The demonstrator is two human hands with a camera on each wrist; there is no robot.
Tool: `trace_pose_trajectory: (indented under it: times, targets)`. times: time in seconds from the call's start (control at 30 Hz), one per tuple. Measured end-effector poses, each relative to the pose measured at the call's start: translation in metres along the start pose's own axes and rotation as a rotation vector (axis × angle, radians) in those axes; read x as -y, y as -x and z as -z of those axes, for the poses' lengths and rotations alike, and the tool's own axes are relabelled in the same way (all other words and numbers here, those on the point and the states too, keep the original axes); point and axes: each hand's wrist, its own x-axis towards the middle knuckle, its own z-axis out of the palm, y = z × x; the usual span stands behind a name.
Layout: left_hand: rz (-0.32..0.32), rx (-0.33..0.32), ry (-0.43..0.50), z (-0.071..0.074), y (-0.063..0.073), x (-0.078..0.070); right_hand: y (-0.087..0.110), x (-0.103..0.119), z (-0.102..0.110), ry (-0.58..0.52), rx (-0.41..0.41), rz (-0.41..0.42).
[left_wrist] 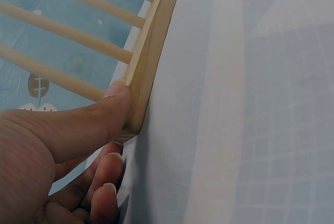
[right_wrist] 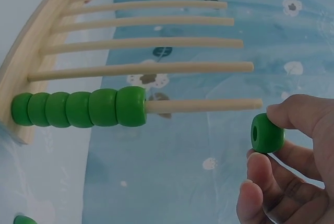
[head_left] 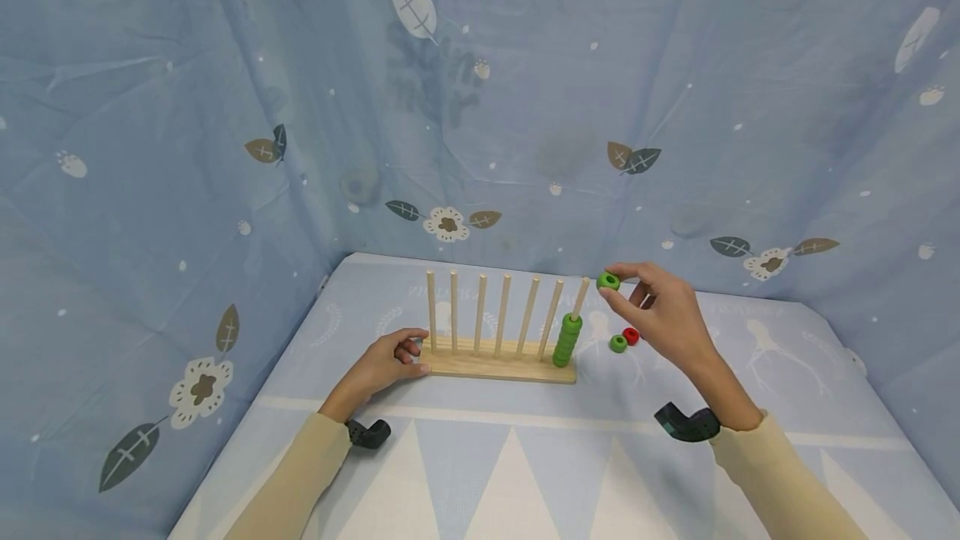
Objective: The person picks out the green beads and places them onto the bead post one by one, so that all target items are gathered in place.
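A wooden peg stand [head_left: 495,367] with several upright pegs stands on the table. At its left end my left hand [head_left: 384,363] grips the base between thumb and fingers; the left wrist view shows the thumb [left_wrist: 112,106] on the base's corner. Between thumb and fingertips, my right hand [head_left: 667,311] pinches a green bead [right_wrist: 270,134]. That bead is just beside the tip of the rightmost peg [right_wrist: 209,104], apart from it, its hole facing the peg in the right wrist view. Several green beads [right_wrist: 78,109] are stacked on the lower part of this peg.
Right of the stand, a loose green bead [head_left: 618,344] and a red bead [head_left: 631,336] lie close together on the patterned tablecloth [head_left: 517,473]. Blue printed curtains [head_left: 525,107] hang behind the table. Each wrist wears a black device [head_left: 687,423].
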Motion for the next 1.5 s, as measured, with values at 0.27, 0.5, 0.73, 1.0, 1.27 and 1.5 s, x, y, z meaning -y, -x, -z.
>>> trace_pose_trajectory:
  times: [0.27, 0.5, 0.73, 1.0, 1.27, 1.5]
  targets:
    - [0.003, 0.001, -0.005, 0.0, -0.001, -0.002, -0.002, 0.004, 0.0, -0.009, -0.006, -0.008]
    - [-0.008, 0.012, 0.011, 0.0, -0.001, -0.001, -0.004, 0.006, -0.001, -0.01, -0.017, 0.004]
    - [-0.008, 0.009, -0.005, 0.0, -0.001, 0.0, -0.006, 0.007, -0.001, -0.023, -0.02, 0.014]
    - [-0.002, 0.007, 0.007, -0.001, 0.0, -0.001, -0.009, 0.011, -0.003, -0.055, -0.024, 0.051]
    - [-0.004, 0.002, 0.006, 0.0, 0.0, 0.0, -0.012, 0.012, -0.007, -0.052, -0.023, 0.079]
    - [-0.003, 0.005, 0.007, 0.001, 0.001, 0.0, -0.013, 0.013, -0.009, -0.07, -0.012, 0.088]
